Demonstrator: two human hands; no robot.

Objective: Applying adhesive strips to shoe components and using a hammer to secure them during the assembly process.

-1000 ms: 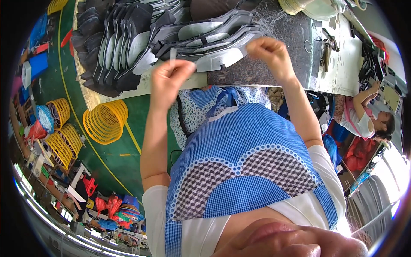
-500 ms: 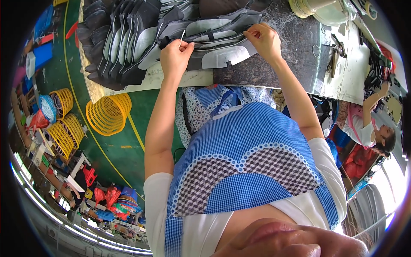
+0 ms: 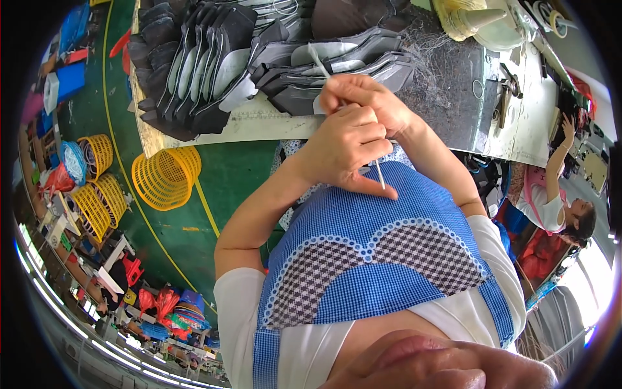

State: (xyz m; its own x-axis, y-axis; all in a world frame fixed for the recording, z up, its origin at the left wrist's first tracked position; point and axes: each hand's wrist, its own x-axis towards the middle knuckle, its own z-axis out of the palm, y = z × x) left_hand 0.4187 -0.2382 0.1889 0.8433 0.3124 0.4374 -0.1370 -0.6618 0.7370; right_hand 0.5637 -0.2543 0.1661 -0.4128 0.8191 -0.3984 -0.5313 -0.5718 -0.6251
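My left hand (image 3: pixel 343 149) and my right hand (image 3: pixel 369 104) are pressed together just in front of the table edge, above my blue checked apron (image 3: pixel 376 259). Both are closed on a thin white strip (image 3: pixel 380 176). One end of it sticks out below my left fingers and the other rises past my right hand over the grey pieces. A stack of grey and black cut fabric pieces (image 3: pixel 350 55) lies on the table right behind my hands.
More dark pieces stand in rows (image 3: pixel 194 65) at the table's left. A cream thread cone (image 3: pixel 476 19) and tools sit on the grey table (image 3: pixel 453 84) to the right. Yellow baskets (image 3: pixel 165 175) stand on the green floor. Another person (image 3: pixel 557 201) works at right.
My hands were apart on a grey piece on the table. They have come together nearer my body and now grip the thin white strip.
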